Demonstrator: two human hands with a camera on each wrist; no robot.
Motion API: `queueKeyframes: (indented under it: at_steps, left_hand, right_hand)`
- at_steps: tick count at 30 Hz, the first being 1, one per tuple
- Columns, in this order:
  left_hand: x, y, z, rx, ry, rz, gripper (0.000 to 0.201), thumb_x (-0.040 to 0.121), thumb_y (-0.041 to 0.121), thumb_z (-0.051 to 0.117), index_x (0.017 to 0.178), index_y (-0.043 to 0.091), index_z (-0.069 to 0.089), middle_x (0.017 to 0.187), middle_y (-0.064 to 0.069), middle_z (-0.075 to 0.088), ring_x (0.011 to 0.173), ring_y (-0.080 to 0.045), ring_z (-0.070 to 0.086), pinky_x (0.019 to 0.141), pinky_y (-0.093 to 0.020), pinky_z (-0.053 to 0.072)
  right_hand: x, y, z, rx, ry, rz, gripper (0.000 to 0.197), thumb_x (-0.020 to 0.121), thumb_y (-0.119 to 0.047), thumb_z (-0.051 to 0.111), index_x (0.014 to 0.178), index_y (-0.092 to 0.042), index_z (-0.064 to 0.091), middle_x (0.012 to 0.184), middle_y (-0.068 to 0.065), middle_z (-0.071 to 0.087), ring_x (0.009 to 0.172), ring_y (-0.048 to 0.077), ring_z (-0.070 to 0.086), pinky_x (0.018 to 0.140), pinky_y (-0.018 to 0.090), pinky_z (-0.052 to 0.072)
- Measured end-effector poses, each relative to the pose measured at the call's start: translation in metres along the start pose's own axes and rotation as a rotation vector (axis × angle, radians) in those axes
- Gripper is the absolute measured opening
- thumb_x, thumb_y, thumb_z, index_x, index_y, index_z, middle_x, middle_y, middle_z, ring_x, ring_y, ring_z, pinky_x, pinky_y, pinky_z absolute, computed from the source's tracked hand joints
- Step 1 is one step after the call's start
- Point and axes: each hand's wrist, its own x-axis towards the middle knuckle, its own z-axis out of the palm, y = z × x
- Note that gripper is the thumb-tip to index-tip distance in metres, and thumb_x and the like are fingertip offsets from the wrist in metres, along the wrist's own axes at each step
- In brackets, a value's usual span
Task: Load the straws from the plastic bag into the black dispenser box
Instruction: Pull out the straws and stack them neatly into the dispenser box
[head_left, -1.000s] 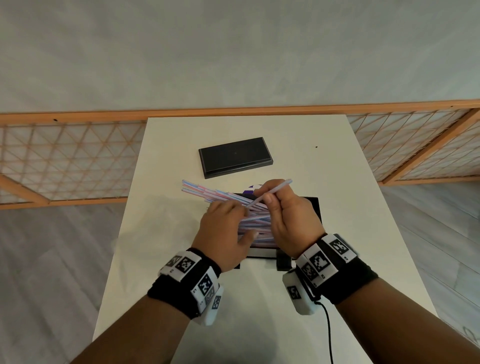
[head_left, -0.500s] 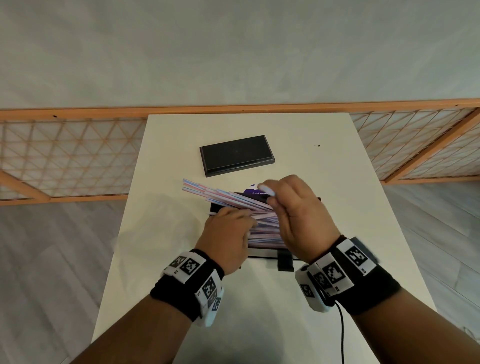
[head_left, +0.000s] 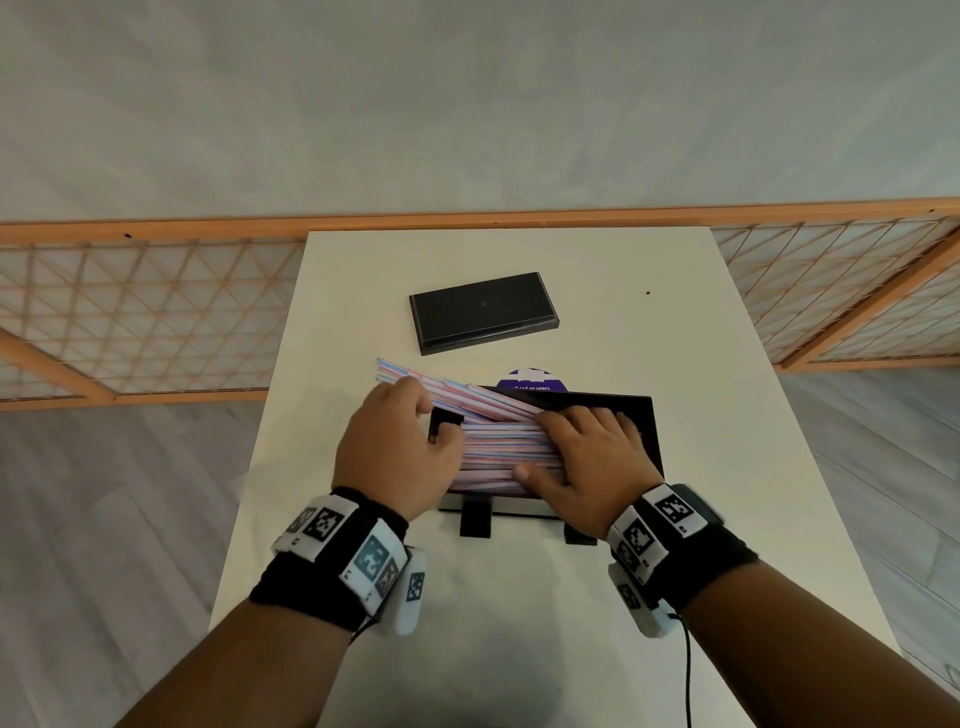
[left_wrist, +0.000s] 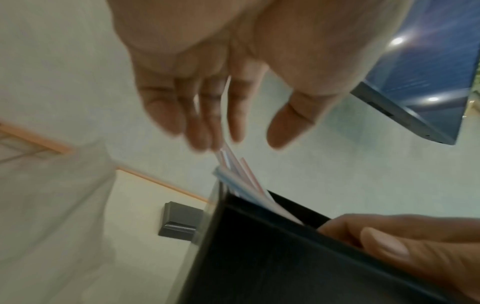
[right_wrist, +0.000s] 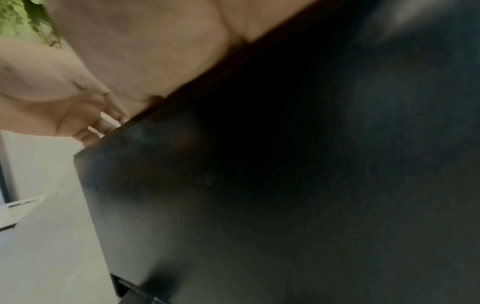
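Note:
The black dispenser box (head_left: 652, 431) stands open at the table's middle with pink, blue and white straws (head_left: 493, 448) stacked lengthwise in it. A few straws (head_left: 457, 394) lie slanted, their left ends sticking out over the box's left rim. My left hand (head_left: 402, 431) is at that left end, its straight fingers (left_wrist: 207, 123) touching the protruding straws (left_wrist: 241, 181). Over the right half of the stack my right hand (head_left: 587, 449) lies flat, pressing down. The plastic bag's purple label (head_left: 530, 382) shows just behind the box.
The box's flat black lid (head_left: 483, 312) lies on the white table (head_left: 727, 467) behind the box. A wooden lattice rail (head_left: 130, 312) runs along the far side. The table's edges lie close on the left and right.
My right hand put down the single straw it was holding up and now lies flat on the stack. My left hand slid left to the straws' protruding ends.

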Motion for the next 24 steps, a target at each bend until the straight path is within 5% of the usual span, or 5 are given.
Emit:
queueKeyframes:
  at_steps: [3, 8, 14, 18, 24]
  left_hand:
    - [0.0, -0.002, 0.001, 0.037, -0.148, -0.07, 0.015, 0.09, 0.027, 0.067, 0.091, 0.012, 0.063, 0.085, -0.002, 0.065, 0.08, -0.023, 0.062, 0.071, -0.036, 0.051]
    - [-0.005, -0.002, 0.004, -0.006, -0.105, 0.065, 0.008, 0.084, 0.01, 0.07, 0.092, 0.01, 0.072, 0.086, -0.001, 0.066, 0.078, -0.019, 0.062, 0.072, -0.028, 0.048]
    - [-0.011, 0.006, 0.015, -0.065, -0.18, 0.238, 0.023, 0.076, 0.024, 0.078, 0.092, 0.013, 0.067, 0.092, 0.003, 0.057, 0.077, -0.014, 0.056, 0.07, -0.022, 0.044]
    - [-0.015, 0.01, 0.025, -0.054, -0.24, 0.252, 0.035, 0.073, 0.039, 0.068, 0.096, 0.013, 0.065, 0.097, 0.003, 0.055, 0.083, -0.013, 0.051, 0.073, -0.023, 0.039]
    - [-0.012, 0.016, 0.03, 0.178, -0.368, 0.328, 0.059, 0.076, 0.057, 0.058, 0.119, 0.018, 0.058, 0.121, 0.003, 0.052, 0.114, -0.018, 0.047, 0.098, -0.033, 0.047]
  right_hand:
    - [0.0, -0.003, -0.002, -0.032, -0.035, 0.015, 0.081, 0.076, -0.083, 0.014, 0.136, -0.033, 0.036, 0.131, -0.005, 0.049, 0.122, 0.024, 0.044, 0.112, 0.052, 0.027]
    - [-0.001, -0.003, -0.003, -0.017, -0.054, -0.033, 0.073, 0.081, -0.075, 0.009, 0.135, -0.04, 0.042, 0.125, -0.006, 0.05, 0.118, 0.023, 0.042, 0.105, 0.046, 0.031]
    - [-0.002, -0.007, -0.003, -0.071, -0.055, 0.013, 0.108, 0.063, -0.095, -0.001, 0.133, -0.028, 0.045, 0.129, -0.003, 0.051, 0.119, 0.025, 0.047, 0.105, 0.049, 0.034]
    - [-0.003, -0.007, -0.008, -0.099, -0.042, 0.016, 0.11, 0.054, -0.1, 0.014, 0.131, -0.028, 0.045, 0.126, -0.004, 0.051, 0.114, 0.023, 0.047, 0.1, 0.046, 0.038]
    - [-0.003, -0.004, -0.005, -0.161, -0.171, 0.128, 0.128, 0.035, -0.1, 0.044, 0.137, -0.023, 0.036, 0.138, 0.0, 0.047, 0.13, 0.026, 0.043, 0.116, 0.052, 0.022]
